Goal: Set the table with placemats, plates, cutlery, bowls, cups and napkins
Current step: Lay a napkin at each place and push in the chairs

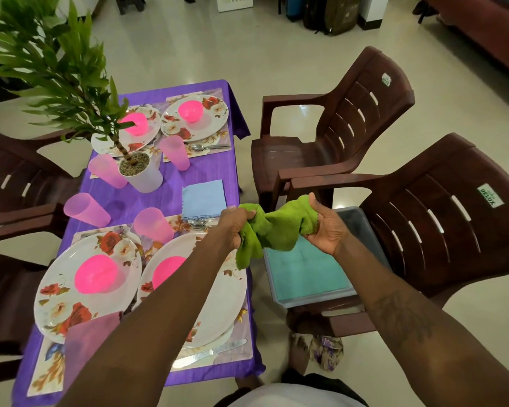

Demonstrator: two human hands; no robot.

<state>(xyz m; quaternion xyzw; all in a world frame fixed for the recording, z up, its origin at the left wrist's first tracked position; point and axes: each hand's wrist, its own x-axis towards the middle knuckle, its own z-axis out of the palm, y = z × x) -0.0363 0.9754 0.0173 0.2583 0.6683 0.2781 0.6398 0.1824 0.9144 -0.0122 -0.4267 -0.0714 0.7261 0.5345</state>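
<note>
A crumpled green napkin [272, 229] hangs in the air between my hands, just off the table's right edge. My left hand [235, 223] grips its left end and my right hand [325, 227] grips its right end. Beneath them a grey tray [362, 227] on a chair seat holds a folded teal napkin [303, 271]. A blue napkin [203, 198] lies flat on the purple tablecloth [209, 168]. Floral plates with pink bowls sit on placemats: near left plate [59, 304], near right plate [218, 292], far right plate [215, 113]. Several pink cups stand about, one of them [153, 226] by the near plates.
A potted plant [135, 168] stands mid-table, its leaves reaching over the far left plate. Brown plastic chairs ring the table: two on the right [350, 118] [441, 230], others on the left [15, 177]. A knife [215, 351] and a spoon [209, 147] lie on placemats.
</note>
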